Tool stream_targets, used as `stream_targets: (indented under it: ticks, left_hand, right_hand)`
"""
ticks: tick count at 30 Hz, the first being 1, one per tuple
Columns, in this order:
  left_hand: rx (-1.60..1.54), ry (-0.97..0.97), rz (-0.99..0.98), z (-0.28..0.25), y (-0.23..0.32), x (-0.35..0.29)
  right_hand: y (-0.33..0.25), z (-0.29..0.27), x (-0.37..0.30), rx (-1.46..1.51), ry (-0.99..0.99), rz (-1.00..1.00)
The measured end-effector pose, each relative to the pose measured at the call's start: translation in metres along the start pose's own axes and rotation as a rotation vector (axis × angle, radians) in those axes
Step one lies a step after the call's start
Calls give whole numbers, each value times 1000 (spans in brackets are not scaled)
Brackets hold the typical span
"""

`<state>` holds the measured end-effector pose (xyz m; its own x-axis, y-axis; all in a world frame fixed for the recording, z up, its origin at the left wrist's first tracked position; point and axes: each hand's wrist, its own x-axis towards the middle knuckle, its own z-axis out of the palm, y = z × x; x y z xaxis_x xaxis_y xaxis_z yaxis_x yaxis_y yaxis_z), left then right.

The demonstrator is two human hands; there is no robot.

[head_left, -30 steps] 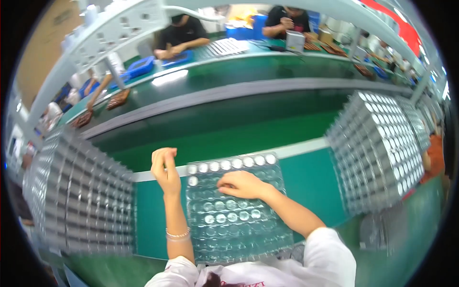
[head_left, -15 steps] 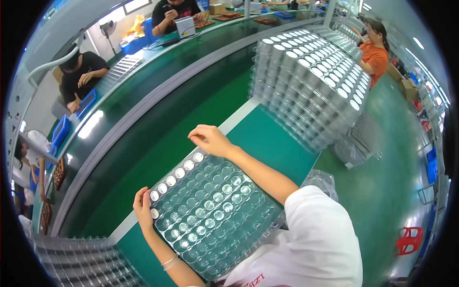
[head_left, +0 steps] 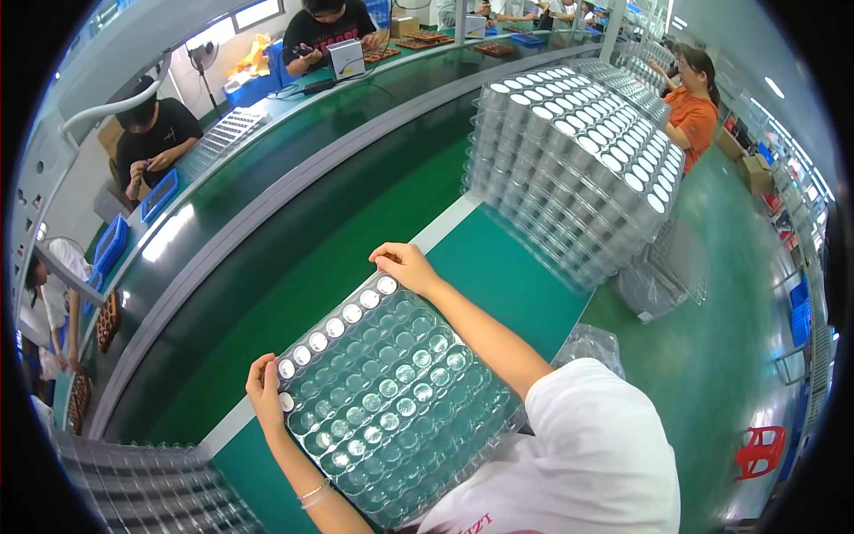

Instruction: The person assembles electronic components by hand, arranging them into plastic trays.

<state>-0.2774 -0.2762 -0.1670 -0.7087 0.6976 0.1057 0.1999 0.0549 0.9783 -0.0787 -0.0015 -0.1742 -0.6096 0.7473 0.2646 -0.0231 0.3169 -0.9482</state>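
Left hand (head_left: 265, 392) and right hand (head_left: 406, 265) each clamp 1 far corner of the clear plastic blister tray with round pockets (head_left: 387, 392) above the green tabletop (head_left: 507, 267); flexing could make it slip.

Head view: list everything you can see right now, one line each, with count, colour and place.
clear blister tray: one, transparent, held over the green bench
tray stack: one tall pile, clear, right on the bench
second tray stack: one, clear, lower left
conveyor belt: one, dark green, beyond the bench
co-workers: several, far side and right
blue bins: a few, far table
left hand: grips the tray's left corner
right hand: grips the tray's far corner
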Motion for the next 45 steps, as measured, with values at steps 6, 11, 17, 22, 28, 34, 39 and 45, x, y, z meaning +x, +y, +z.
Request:
stream_targets:
  ticks: [6,11,17,22,28,34,39,45]
  left_hand:
    - [-10,16,-21,0,-1,0]
    - [-25,41,-24,0,1,-1]
    - [-21,32,-19,4,2,-1]
    - [-12,37,-28,1,-1,-1]
    - [-28,42,-28,3,2,0]
    - [-34,36,-15,3,1,0]
    - [-21,40,-24,3,0,-1]
    - [-21,40,-27,2,2,-1]
  right_hand:
    - [-4,-1,1,-18,-51,-12]
    - [-1,2,0,19,-65,-14]
    - [-2,-1,1,20,-66,-19]
    - [-6,1,1,-3,-61,-3]
    - [-4,-2,1,-9,-65,2]
    - [-2,-1,2,-12,-55,12]
    - [2,1,2,23,-62,10]
    - [-1,0,1,13,-62,2]
